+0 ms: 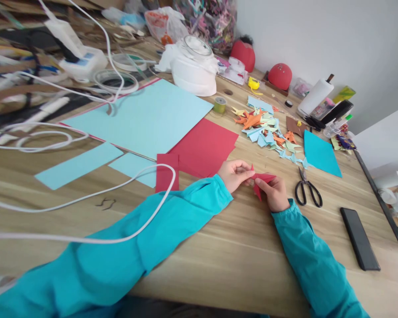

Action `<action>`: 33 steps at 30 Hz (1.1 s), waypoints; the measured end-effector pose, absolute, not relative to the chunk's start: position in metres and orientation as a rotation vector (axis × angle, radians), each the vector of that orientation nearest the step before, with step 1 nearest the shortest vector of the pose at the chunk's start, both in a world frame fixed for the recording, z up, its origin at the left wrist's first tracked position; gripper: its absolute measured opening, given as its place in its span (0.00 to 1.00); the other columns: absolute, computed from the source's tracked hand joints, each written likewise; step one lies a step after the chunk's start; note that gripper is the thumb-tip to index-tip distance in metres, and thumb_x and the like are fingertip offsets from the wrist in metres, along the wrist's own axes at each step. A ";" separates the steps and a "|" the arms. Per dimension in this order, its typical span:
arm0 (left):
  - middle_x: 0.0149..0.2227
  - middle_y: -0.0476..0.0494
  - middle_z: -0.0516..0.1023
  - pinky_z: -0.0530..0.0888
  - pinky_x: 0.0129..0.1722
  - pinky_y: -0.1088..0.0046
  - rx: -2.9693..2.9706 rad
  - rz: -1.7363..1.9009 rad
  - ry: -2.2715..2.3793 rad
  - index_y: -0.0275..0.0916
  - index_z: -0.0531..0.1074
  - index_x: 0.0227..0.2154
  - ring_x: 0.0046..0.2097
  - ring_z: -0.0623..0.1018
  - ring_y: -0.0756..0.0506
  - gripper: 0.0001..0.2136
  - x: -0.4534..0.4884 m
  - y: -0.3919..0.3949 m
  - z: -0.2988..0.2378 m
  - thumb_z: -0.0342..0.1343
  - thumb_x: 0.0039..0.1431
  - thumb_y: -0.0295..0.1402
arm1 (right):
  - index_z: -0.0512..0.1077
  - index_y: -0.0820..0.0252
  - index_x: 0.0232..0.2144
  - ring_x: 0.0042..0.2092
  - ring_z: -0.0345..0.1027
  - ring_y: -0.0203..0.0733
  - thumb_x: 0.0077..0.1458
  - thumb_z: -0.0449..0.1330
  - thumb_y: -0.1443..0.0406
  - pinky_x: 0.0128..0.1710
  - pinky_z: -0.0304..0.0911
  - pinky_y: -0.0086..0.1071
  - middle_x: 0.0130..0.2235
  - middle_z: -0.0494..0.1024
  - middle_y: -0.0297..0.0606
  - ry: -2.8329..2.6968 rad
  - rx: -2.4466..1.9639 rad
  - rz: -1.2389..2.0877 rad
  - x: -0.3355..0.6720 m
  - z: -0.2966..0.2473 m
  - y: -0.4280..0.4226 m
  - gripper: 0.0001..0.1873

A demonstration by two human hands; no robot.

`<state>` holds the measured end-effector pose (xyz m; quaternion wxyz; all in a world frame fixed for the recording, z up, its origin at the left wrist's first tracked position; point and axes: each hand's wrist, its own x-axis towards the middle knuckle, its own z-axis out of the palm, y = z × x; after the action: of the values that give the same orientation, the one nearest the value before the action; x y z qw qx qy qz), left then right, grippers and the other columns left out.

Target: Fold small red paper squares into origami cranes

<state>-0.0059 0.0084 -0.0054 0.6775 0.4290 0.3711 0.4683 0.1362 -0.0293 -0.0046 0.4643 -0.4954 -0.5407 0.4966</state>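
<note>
A small folded red paper crane [258, 191] is held between my two hands above the wooden table. My left hand [235, 174] pinches it from the left, thumb and fingers closed on the paper. From the right, my right hand [274, 192] grips a pointed part of it, thumb on top. One point sticks up between the hands and another hangs down. Just beyond lie red paper sheets [205, 148]. A pile of folded paper cranes [263, 128] in orange, blue, pale green and yellow lies farther back. Black-handled scissors [308, 190] rest right of my right hand.
A large light blue sheet [146, 117] and cut strips [79, 165] lie at left, with a white cable [132, 179] looping over my left sleeve. A phone [360, 238] and a teal sheet [321, 153] are at right. A thread spool [220, 105] stands behind the red sheets.
</note>
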 end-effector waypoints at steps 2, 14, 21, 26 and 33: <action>0.16 0.50 0.72 0.71 0.21 0.76 0.962 1.040 0.831 0.33 0.69 0.22 0.19 0.72 0.52 0.10 -0.006 0.008 -0.005 0.64 0.38 0.31 | 0.74 0.64 0.22 0.18 0.57 0.30 0.45 0.63 0.59 0.17 0.51 0.25 0.18 0.70 0.32 -1.320 -1.221 1.214 0.136 -0.004 -0.030 0.12; 0.17 0.50 0.70 0.66 0.22 0.78 1.198 0.940 0.821 0.34 0.69 0.19 0.21 0.67 0.54 0.09 -0.007 0.005 -0.009 0.57 0.46 0.36 | 0.76 0.63 0.25 0.19 0.59 0.32 0.47 0.62 0.57 0.17 0.53 0.26 0.20 0.71 0.34 -1.342 -1.238 1.187 0.137 -0.006 -0.029 0.13; 0.17 0.51 0.68 0.64 0.20 0.78 1.213 0.893 0.838 0.34 0.66 0.17 0.19 0.66 0.54 0.10 -0.007 0.005 -0.008 0.56 0.48 0.34 | 0.74 0.64 0.24 0.18 0.59 0.31 0.45 0.63 0.56 0.15 0.53 0.25 0.17 0.70 0.32 -1.347 -1.257 1.202 0.134 0.000 -0.030 0.14; 0.17 0.50 0.69 0.65 0.20 0.79 1.227 0.860 0.812 0.34 0.66 0.18 0.20 0.67 0.54 0.10 -0.006 0.007 -0.009 0.53 0.50 0.34 | 0.73 0.64 0.23 0.18 0.61 0.32 0.44 0.63 0.57 0.16 0.55 0.26 0.18 0.70 0.33 -1.321 -1.231 1.246 0.133 0.002 -0.030 0.14; 0.18 0.49 0.69 0.66 0.20 0.78 1.212 0.829 0.777 0.34 0.67 0.20 0.20 0.68 0.54 0.12 -0.008 0.007 -0.008 0.53 0.51 0.37 | 0.73 0.63 0.21 0.20 0.62 0.33 0.43 0.64 0.56 0.18 0.59 0.27 0.20 0.72 0.34 -1.293 -1.222 1.249 0.135 0.000 -0.028 0.14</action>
<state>-0.0082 0.0074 -0.0078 0.6743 0.5388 0.3455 0.3684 0.1348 -0.0283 -0.0001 0.4653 -0.4978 -0.5264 0.5085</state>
